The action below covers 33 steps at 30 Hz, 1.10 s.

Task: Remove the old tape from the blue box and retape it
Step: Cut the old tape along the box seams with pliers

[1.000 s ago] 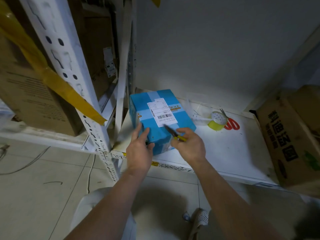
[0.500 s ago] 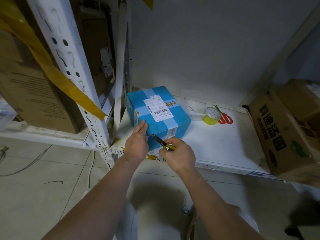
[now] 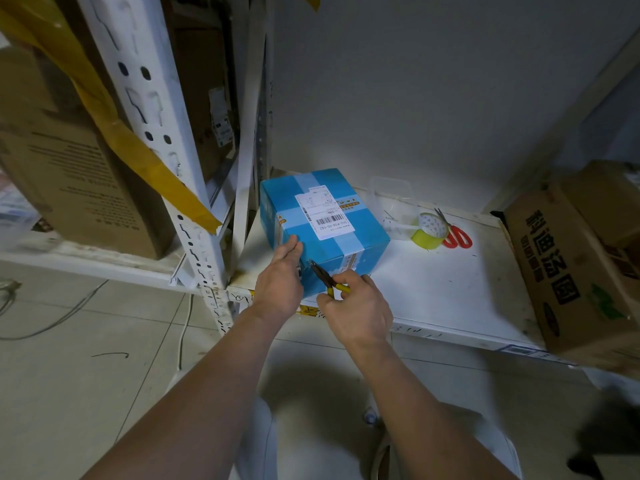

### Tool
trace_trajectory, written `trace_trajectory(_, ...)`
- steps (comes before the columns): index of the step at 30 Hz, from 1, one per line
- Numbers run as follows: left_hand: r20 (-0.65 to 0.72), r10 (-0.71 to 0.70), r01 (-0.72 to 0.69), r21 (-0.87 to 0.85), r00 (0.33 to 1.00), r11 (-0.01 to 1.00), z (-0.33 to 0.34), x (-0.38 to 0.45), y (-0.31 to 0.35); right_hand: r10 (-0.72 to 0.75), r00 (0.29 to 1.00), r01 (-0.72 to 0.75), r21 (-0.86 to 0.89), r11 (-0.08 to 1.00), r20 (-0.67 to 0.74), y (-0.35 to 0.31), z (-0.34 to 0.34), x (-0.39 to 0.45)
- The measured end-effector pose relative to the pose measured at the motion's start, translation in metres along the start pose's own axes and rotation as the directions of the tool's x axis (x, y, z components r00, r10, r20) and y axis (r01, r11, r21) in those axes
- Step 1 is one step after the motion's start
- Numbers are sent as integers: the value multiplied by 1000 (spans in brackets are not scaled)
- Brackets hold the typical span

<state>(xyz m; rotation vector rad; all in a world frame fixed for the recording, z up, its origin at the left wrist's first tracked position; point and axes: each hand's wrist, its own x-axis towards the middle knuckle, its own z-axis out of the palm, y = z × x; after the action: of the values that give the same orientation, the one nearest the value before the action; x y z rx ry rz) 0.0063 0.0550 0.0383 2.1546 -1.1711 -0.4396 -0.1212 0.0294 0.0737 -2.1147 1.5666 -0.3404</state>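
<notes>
1. While the left hand (image 3: 281,285) presses flat, fingers together, against the near-left corner of the blue cardboard box (image 3: 320,230), the right hand (image 3: 356,306) is closed around a small yellow-handled cutter with a dark blade (image 3: 323,275).
2. Blade tip touches the box's near side face, just right of the left hand's fingertips.
3. Box sits mid-frame on the white shelf board (image 3: 450,289), at its left end, close to the front edge.
4. Pale tape bands cross the box top; a white barcode label (image 3: 323,213) is stuck over them.
5. Right of the box, centre-right of the frame: yellow-green tape roll (image 3: 427,232), with red-handled scissors (image 3: 457,235) touching its right side.
6. Clear plastic container (image 3: 389,194) stands behind the box, against the wall.
7. Brown printed carton (image 3: 568,271) sits at the right edge of the frame, on the shelf's right end.
8. White perforated rack upright (image 3: 156,133) runs down the upper left of the frame, with a yellow tape strip (image 3: 138,147) hanging across it.
</notes>
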Motion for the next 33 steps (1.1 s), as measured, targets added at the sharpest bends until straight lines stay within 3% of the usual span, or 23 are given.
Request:
trace_trajectory(12,-6,-30,30,7,1000,1000,0,-1,4,29,999,-29,14,999,-32,-5,9,-1)
trace_trajectory(20,-41,-57,62,150,998,987,-10,5,16,158,987,-159,340,927,31,2,17,0)
trace_trajectory(22,-38,-40,46,166,998,985,-9,4,17,232,968,-247,485,839,93,2,23,-3)
trace_trajectory(24,-37,-27,33,174,999,984,-8,4,15,340,924,-356,724,591,176,-2,19,1)
trace_trajectory(25,-41,-20,27,180,999,983,-8,4,14,391,903,-359,816,453,180,-4,9,8)
trace_trajectory(26,-49,-19,28,184,999,983,-7,3,12,414,899,-318,864,391,144,-4,-3,19)
trace_trajectory(27,-50,-20,29,188,999,982,-6,2,12,395,915,-269,855,443,83,-3,-16,31)
trace_trajectory(29,-38,-23,30,189,999,981,-4,1,15,268,963,-206,717,666,28,1,-41,45)
trace_trajectory(31,-40,-34,41,187,999,981,-4,2,19,166,983,-183,494,850,79,3,-47,43)
trace_trajectory(33,-40,-43,50,169,998,984,-5,4,19,133,984,-161,265,951,122,6,-37,34)
